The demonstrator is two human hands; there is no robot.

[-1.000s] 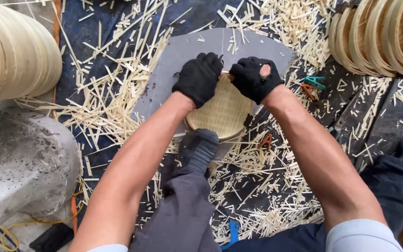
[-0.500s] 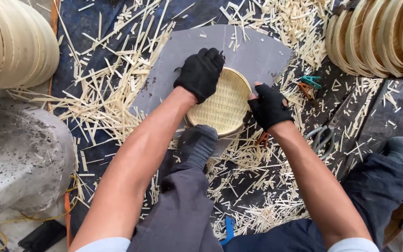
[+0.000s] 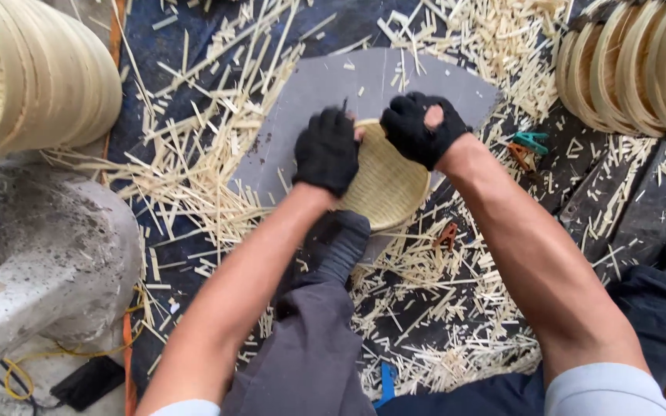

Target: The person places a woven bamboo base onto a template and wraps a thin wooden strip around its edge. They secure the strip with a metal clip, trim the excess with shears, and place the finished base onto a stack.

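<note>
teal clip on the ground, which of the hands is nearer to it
Right. The right hand grips the woven tray's far rim, just left of the teal clip; the left hand is farther left, across the tray.

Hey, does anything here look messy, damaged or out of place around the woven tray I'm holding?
The right hand glove has a hole exposing skin near the knuckles. Bamboo offcuts litter the ground around the grey board under the woven tray, which looks intact.

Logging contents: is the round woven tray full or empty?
Empty: the woven tray shows bare weave between both hands.
</note>
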